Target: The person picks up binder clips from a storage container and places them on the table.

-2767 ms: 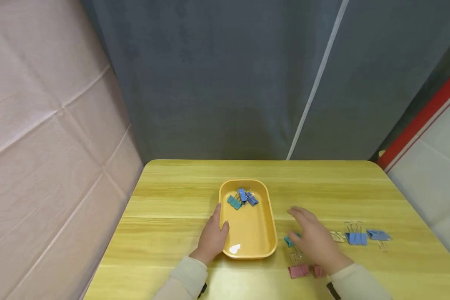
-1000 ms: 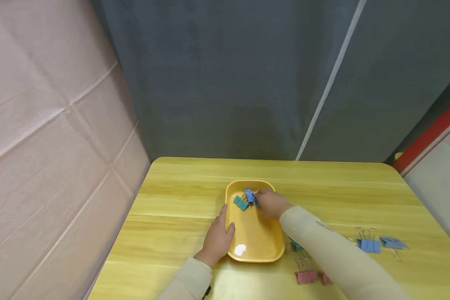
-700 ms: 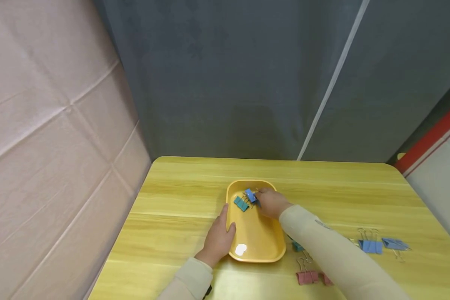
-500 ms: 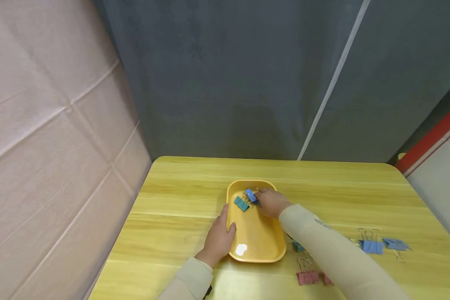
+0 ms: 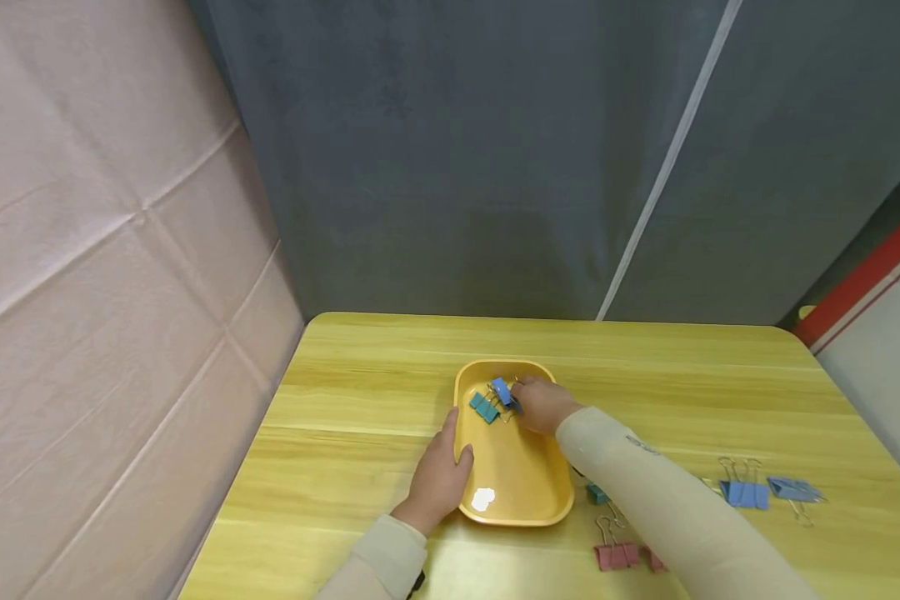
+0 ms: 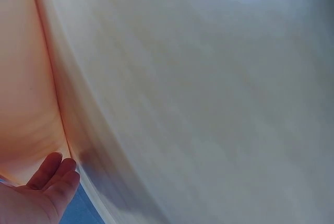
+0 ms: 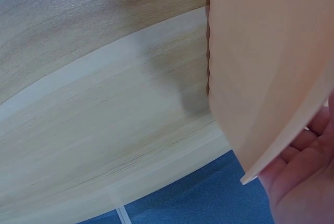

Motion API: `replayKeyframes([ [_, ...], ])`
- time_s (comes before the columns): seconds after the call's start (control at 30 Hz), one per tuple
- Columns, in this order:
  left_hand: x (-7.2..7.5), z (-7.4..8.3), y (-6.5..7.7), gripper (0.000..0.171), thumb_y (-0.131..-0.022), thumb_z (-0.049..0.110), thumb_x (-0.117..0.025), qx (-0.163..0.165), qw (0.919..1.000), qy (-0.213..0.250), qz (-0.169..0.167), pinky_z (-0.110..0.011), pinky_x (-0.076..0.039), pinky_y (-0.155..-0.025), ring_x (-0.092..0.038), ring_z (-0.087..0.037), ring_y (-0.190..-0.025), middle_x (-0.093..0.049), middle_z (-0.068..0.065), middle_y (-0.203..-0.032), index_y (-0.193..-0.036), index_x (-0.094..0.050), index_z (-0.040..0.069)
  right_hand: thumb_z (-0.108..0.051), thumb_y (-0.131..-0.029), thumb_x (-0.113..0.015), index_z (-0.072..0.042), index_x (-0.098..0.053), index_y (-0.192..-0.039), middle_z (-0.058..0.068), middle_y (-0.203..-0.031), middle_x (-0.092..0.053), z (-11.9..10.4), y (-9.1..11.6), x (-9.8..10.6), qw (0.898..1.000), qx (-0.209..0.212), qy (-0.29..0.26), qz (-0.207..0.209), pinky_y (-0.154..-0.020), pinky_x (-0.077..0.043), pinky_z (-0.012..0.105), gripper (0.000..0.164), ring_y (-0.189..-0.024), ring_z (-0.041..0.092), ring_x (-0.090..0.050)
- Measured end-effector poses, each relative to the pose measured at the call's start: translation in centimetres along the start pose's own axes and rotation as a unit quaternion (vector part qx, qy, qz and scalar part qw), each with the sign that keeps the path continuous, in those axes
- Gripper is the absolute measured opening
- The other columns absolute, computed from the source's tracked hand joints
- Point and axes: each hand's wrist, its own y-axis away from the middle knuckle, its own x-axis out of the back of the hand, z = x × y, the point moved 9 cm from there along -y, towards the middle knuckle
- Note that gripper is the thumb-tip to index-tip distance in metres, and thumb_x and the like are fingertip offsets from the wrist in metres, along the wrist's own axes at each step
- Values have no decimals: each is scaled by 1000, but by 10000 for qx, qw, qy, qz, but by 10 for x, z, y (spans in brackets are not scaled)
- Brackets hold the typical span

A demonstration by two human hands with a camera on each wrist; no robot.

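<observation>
A yellow tray stands on the wooden table. My left hand holds its left side, thumb over the rim and fingers along the outer wall. Inside the tray's far end, a teal binder clip lies beside a blue binder clip. My right hand reaches over the right rim and pinches another blue binder clip, mostly hidden by the fingers. In the left wrist view, the fingers touch the tray wall. The right wrist view shows the right hand partly behind the tray's rim.
Right of the tray lie a teal clip, a pink clip, another pink clip partly under the sleeve, and two blue clips, one upright and one on its side. A dark curtain hangs behind the table.
My right hand has moved from above the loose clips on the right into the tray, onto a blue clip. The neighbouring blue clip has tilted slightly. The left hand stays on the tray.
</observation>
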Motion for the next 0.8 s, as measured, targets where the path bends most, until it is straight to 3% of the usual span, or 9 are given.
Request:
replayKeyframes([
  [0.4, 1, 1, 1, 61, -92, 27, -46, -7, 10000, -34, 34, -46, -34, -99, -40, -32, -121, -41, -17, -135, -144, -17, 15, -14, -78, -64, -7, -61, -103, 7, -90, -60, 0, 2, -4, 9995, -229, -19, -202, -71, -50, 37, 26, -83, 21, -56],
  [0.8, 0, 1, -1, 61, -92, 28, -45, 2, 10000, -38, 3, -46, -35, -99, -41, -32, -121, -40, -16, -136, -144, -16, 16, -10, -76, -63, -10, -57, -86, 2, -72, -57, -2, 2, -5, 9990, -281, -217, -276, -62, -49, 35, 11, -67, 17, -54],
])
